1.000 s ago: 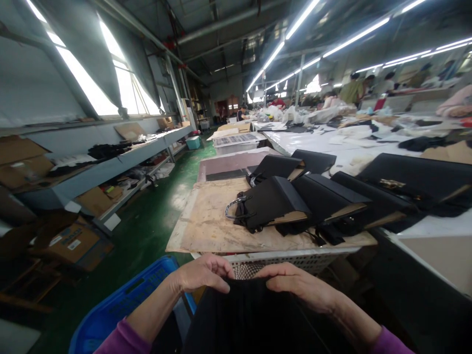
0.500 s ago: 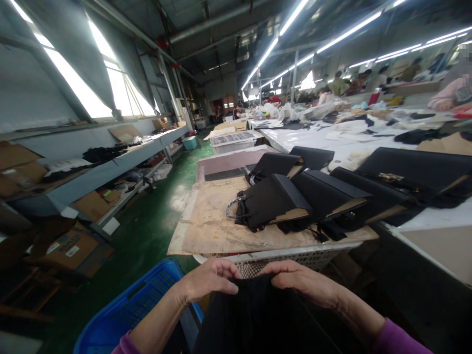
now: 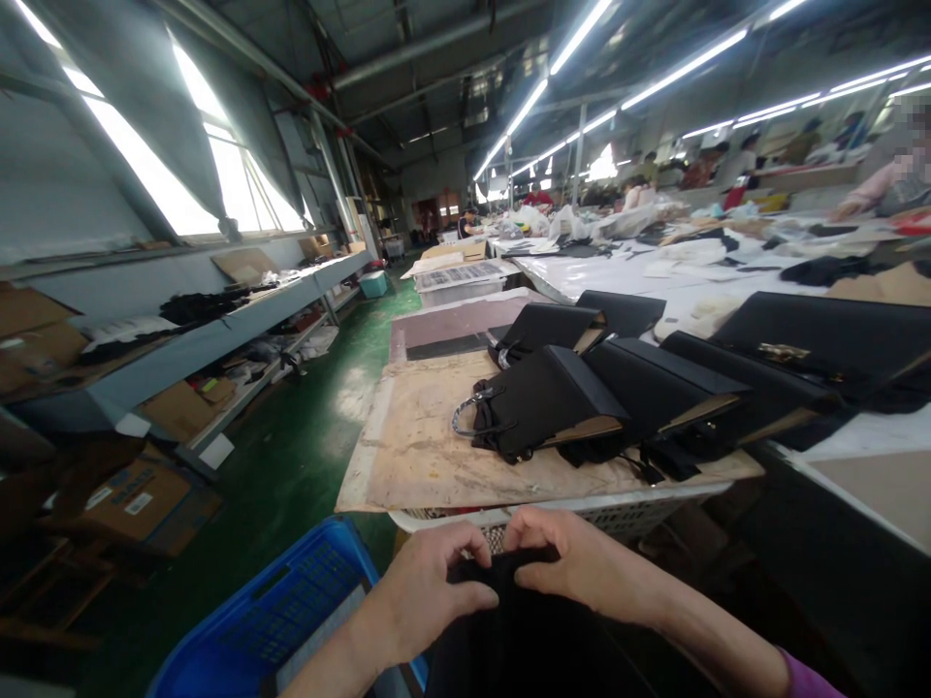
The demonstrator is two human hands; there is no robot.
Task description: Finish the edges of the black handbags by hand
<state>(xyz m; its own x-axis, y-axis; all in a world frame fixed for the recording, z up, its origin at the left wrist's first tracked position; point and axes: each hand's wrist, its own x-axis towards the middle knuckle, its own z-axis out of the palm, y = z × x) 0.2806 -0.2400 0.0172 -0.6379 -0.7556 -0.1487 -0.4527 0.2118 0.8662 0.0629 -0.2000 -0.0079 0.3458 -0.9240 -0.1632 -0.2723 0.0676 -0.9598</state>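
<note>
Low in the middle of the head view, a black fabric piece [image 3: 530,635] hangs toward me, its full shape lost in shadow. My left hand [image 3: 440,582] pinches its upper edge between thumb and bent fingers. Close by on the right, my right hand [image 3: 582,567] grips the same edge, thumb below and fingers over it. Only a small gap separates the two sets of fingertips. Beyond them, several black handbags [image 3: 549,397] lie on a stained tan board [image 3: 414,436], one showing a wrapped handle loop.
A white perforated crate [image 3: 618,519] supports the board. At lower left a blue plastic basket [image 3: 218,611] stands on the green floor [image 3: 320,407]. A long shelf [image 3: 167,359] with boxes runs along the left wall. A co-worker [image 3: 873,189] is at the cluttered white table [image 3: 574,276].
My hands have drawn closer together along the black fabric's edge. The left has shifted right and slightly down, its fingers more bent. The view has moved slightly.
</note>
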